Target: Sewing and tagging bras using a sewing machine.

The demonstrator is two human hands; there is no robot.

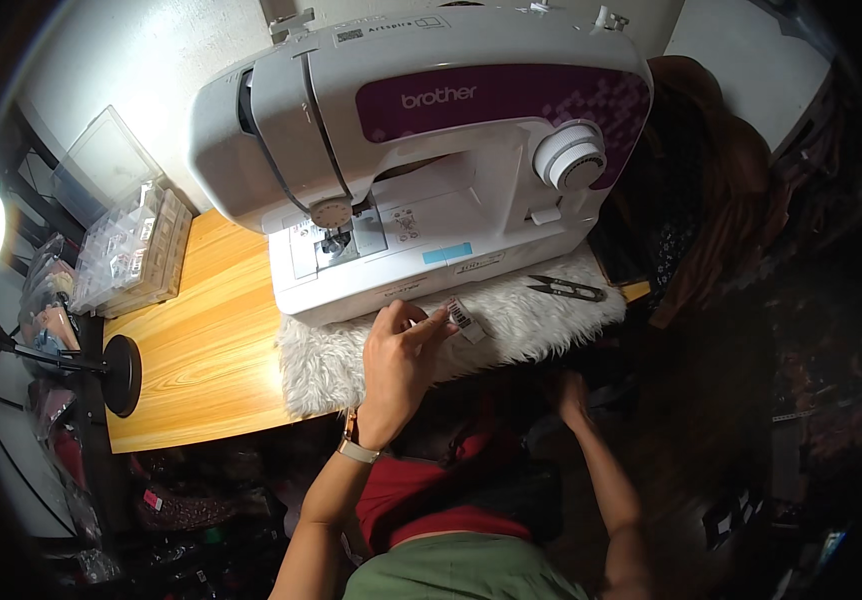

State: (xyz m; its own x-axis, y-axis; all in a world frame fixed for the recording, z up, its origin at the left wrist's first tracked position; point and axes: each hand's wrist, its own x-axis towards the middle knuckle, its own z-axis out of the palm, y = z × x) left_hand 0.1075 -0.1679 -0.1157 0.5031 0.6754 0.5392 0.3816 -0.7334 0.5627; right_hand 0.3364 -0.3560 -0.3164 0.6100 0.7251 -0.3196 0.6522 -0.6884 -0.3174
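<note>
My left hand (401, 352) pinches a small packet or label (464, 321) that bears print, just over the white fur mat (326, 367). Behind it stands a white Brother sewing machine (476, 45) with a purple panel, its base resting on the back of the mat. My right hand (569, 397) hangs low beside the table's front edge, in dim light. Its fingers are hard to make out, and I cannot see whether they hold anything. On the mat's right part lie black thread snips (566, 288), apart from both hands.
A wooden table (213, 322) bears a lamp with a round black base (123, 375) at the left. Farther back stands a clear compartment box (130, 255) with its lid raised. Brown cloth (731, 165) is heaped right of the machine. Bagged things crowd a rack (55, 330) at far left.
</note>
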